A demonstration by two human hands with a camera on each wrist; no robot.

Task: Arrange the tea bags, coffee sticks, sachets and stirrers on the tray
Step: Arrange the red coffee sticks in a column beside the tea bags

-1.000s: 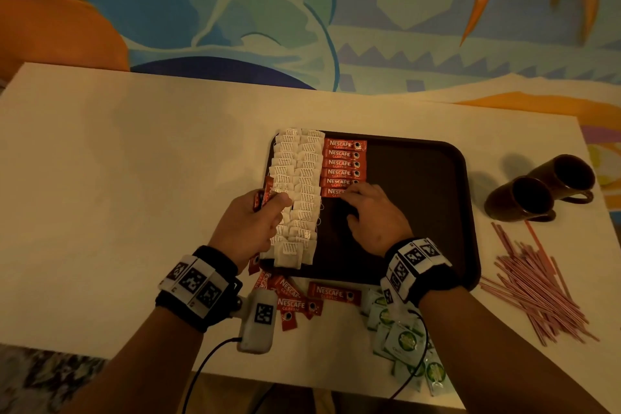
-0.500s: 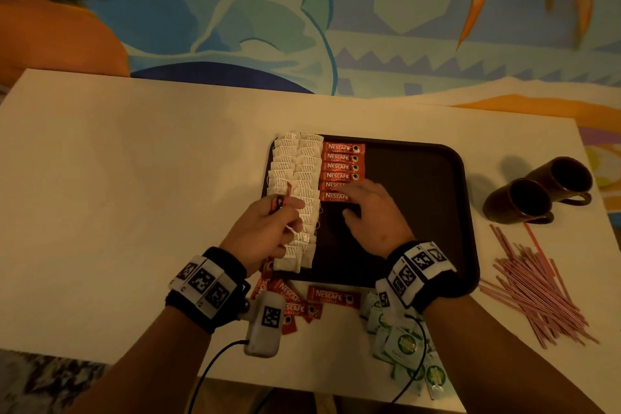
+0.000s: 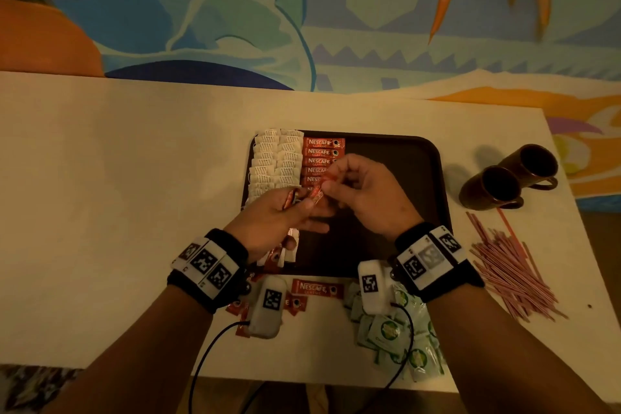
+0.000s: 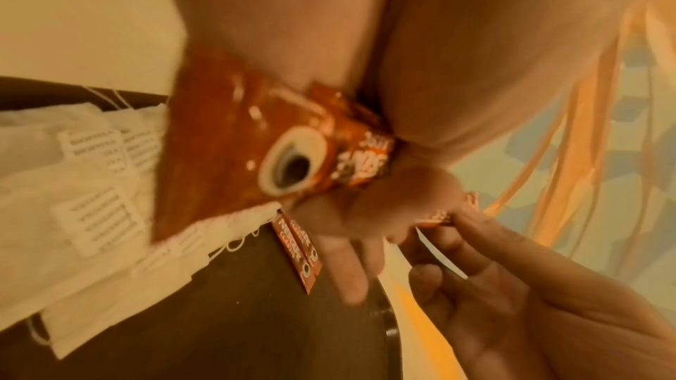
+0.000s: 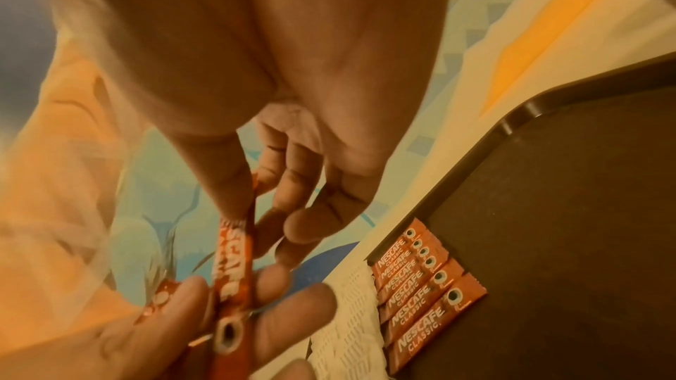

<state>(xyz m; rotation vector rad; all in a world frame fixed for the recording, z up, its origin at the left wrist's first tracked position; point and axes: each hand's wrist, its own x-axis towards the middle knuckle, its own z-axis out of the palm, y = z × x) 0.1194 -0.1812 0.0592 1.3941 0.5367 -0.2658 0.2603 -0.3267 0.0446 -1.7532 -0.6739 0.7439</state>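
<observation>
**Coffee row half laid, sachets and stirrers still waiting**

Pale tabletop (image 3: 117, 212) under a painted wall, with a dark tray (image 3: 403, 178) in the middle of it, and both hands raised over the tray's near-left part. The left hand (image 3: 272, 222) is curled round a small bunch of red coffee sticks (image 4: 256, 137). The right hand (image 3: 366, 195) pinches the far end of one stick (image 5: 234, 265) between thumb and fingertips, apparently drawing it out of the bunch, though blur makes it hard to say how many sticks the left hand has.

Done so far, by my reckoning: the white tea bags (image 3: 275, 161) lie in two overlapping columns just beyond and under the left hand, along the tray's left edge. Right beside them, directly beyond the pinched stick, a neat row of coffee sticks (image 3: 324, 158) has been started, about six deep.

Left to do: a few loose coffee sticks (image 3: 317, 288) lie on the table below the wrists, off the tray. The green-printed sachets (image 3: 393, 333) sit in a heap under the right wrist, untouched. The pink stirrers (image 3: 510, 265) lie scattered well to the right of the right hand, near two brown mugs (image 3: 504, 178). The tray's whole right side is bare. I'd call it under halfway.
</observation>
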